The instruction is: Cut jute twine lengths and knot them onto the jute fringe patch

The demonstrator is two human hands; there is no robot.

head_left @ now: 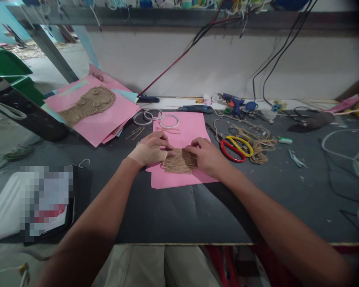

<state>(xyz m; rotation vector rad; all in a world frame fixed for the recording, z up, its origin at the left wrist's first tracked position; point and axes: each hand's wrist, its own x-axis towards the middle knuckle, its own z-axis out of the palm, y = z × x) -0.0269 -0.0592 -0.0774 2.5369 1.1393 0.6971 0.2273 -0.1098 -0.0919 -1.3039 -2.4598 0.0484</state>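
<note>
A small patch of jute twine (180,162), made of rows of cord laid side by side, lies on pink paper (164,179) in front of me. My left hand (151,149), with a beige wrap around its wrist and palm, pinches at the patch's upper left edge. At the upper right edge, my right hand (205,155) has thumb and forefinger pressed together on the twine. The strand between the fingertips is too small to make out clearly. Just above the hands lies a short loop of twine (169,130) on the paper.
Right of the paper lie scissors (236,148) with red and yellow handles and tangled twine (260,139). Behind are white rings (169,120), a utility knife (196,109) and a blue glue gun (235,104). Pink sheets bearing a twine piece (91,104) and a black cylinder (26,107) stand left.
</note>
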